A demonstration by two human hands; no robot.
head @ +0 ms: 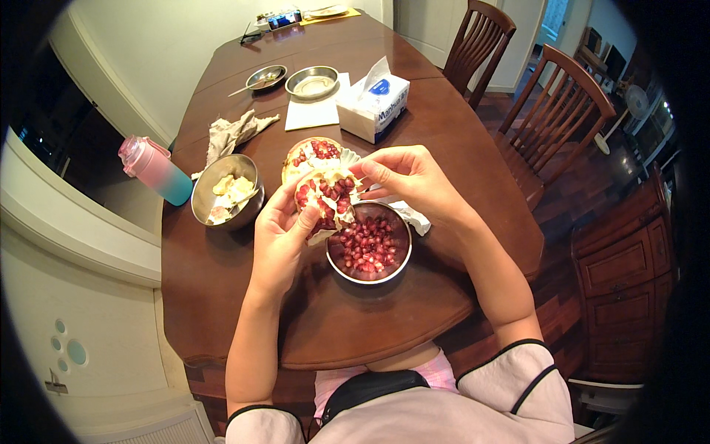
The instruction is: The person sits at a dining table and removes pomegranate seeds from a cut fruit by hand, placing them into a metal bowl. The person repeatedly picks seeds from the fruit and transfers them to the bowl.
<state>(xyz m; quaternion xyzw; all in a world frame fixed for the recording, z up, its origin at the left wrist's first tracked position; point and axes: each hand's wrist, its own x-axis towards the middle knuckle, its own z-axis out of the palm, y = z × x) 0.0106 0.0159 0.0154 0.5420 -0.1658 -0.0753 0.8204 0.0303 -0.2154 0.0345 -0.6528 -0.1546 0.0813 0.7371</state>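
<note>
My left hand [280,236] holds a broken pomegranate piece [333,191], its thumb across the face with red seeds and cream membrane. At the right edge of that piece, the fingertips of my right hand [410,180] pinch the pale membrane. Just below sits a steel bowl [409,250] partly filled with loose pomegranate seeds [369,244]. Beyond my hands lies another pomegranate piece [312,151], seeds showing, partly hidden by the held one. Left of my left hand, a second steel bowl [255,213] contains pale peel and membrane scraps [233,194].
A pink-and-teal bottle [158,172] and a crumpled cloth [238,133] are on the left. Farther back are a tissue pack [374,108], a round metal dish [312,83] and a small dish with a spoon [266,79]. Crumpled tissue [413,216] lies by the seed bowl. Wooden chairs [554,116] stand right.
</note>
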